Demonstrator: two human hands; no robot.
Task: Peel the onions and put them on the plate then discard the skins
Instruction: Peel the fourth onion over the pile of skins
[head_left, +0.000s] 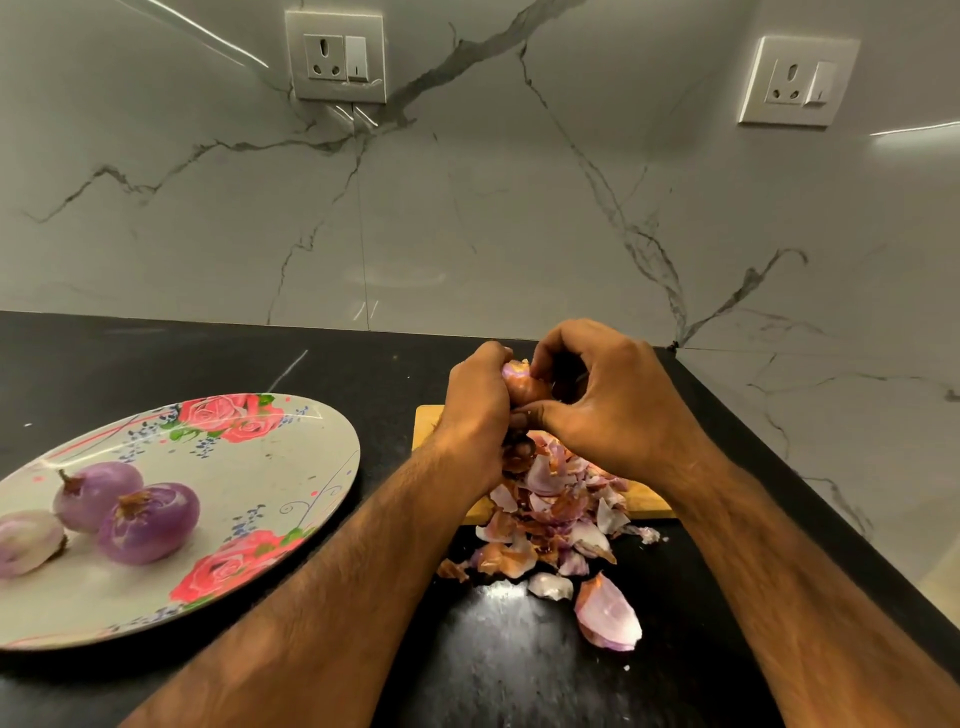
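Observation:
Above the wooden cutting board (427, 422), my left hand (475, 410) grips a partly peeled red onion (522, 383). My right hand (597, 395) pinches the skin at the top of that onion with thumb and fingertips. A heap of onion skins (550, 514) lies under my hands, spilling off the board onto the black counter. Three peeled purple onions (148, 522) sit on the left part of a flowered plate (291, 467) to my left.
The black counter (156, 358) meets a marble wall at the back and on the right, forming a corner behind the board. Two wall sockets (336, 57) hang high on the wall. One large loose skin piece (608, 616) lies nearest to me.

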